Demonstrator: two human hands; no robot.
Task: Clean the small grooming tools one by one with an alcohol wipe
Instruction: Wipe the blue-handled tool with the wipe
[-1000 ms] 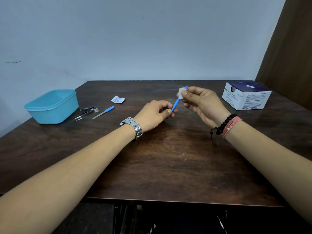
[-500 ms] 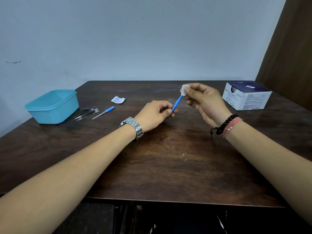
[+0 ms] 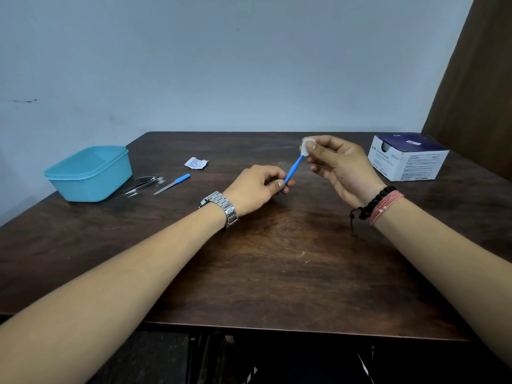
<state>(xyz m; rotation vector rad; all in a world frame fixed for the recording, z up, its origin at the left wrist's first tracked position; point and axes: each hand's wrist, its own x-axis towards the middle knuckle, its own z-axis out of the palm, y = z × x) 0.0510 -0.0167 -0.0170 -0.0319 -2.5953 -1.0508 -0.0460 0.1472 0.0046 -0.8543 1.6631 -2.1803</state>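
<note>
My left hand (image 3: 259,187) pinches the lower end of a slim blue-handled tool (image 3: 293,169), which tilts up to the right above the table. My right hand (image 3: 339,167) pinches a small white alcohol wipe (image 3: 305,147) around the tool's upper tip, hiding that tip. At the left on the table lie a second blue-handled file (image 3: 173,184), metal tweezers (image 3: 135,187) and a nail clipper (image 3: 148,178).
A turquoise plastic tub (image 3: 88,173) stands at the far left on the dark wooden table (image 3: 277,259). A torn white wipe sachet (image 3: 196,162) lies behind the tools. A white and navy swab box (image 3: 407,159) sits at the far right.
My right hand has slid the wipe up along the blue tool from mid-handle to its top end. The left hand has stayed in place.
</note>
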